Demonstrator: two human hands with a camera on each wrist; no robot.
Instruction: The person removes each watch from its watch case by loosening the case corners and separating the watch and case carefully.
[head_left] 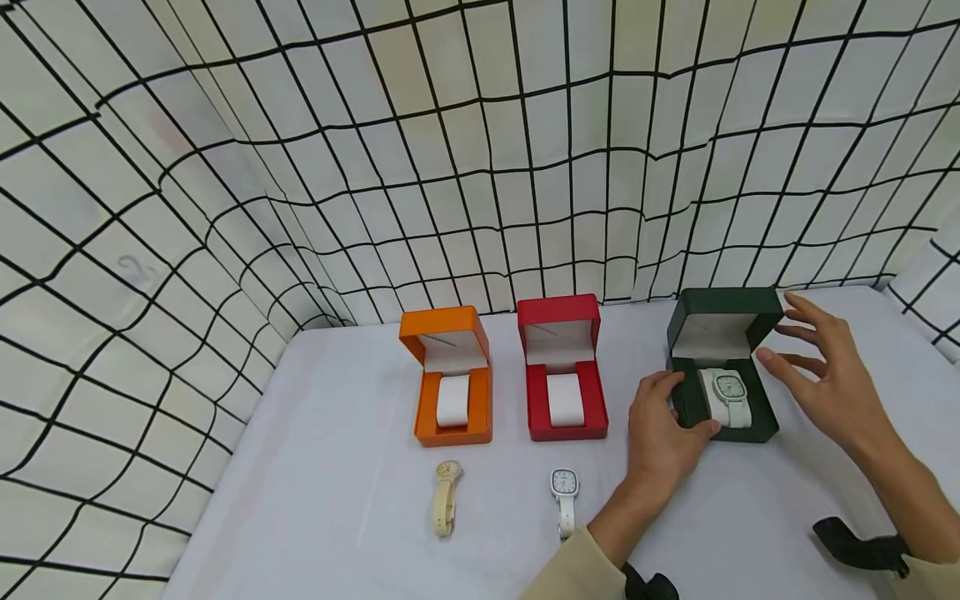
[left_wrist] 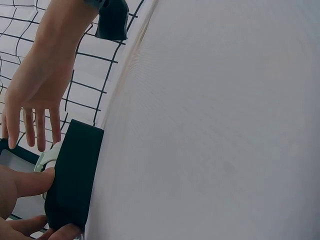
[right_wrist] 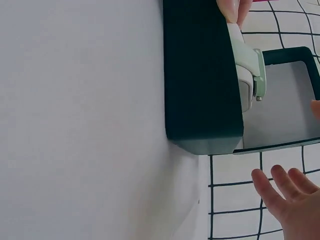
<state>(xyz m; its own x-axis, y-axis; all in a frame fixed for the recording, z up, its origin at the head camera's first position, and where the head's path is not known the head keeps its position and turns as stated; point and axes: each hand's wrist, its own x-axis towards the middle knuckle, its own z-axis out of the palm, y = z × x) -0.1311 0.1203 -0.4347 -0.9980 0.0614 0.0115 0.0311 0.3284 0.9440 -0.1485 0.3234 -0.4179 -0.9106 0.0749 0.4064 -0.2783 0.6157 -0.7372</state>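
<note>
A dark green watch box [head_left: 765, 408] stands with its lid up at the right of the table, in the head view. On its white cushion sits a watch with a pale green strap [head_left: 730, 386]. My left hand [head_left: 667, 442] grips the box's left front corner, thumb over the front rim and fingers along the side, as the left wrist view also shows. Beside the lid's right edge is my right hand [head_left: 843, 383], its fingers spread and nothing held. The right wrist view shows the box's front wall [right_wrist: 200, 75] and this hand apart from it.
An orange watch box [head_left: 427, 417] and a red watch box [head_left: 536, 404] stand with lids up, each with a bare white cushion. Before them lie a cream watch [head_left: 446, 496] and a white watch [head_left: 565, 496]. Black-gridded white cloth [head_left: 465, 192] rises behind the table.
</note>
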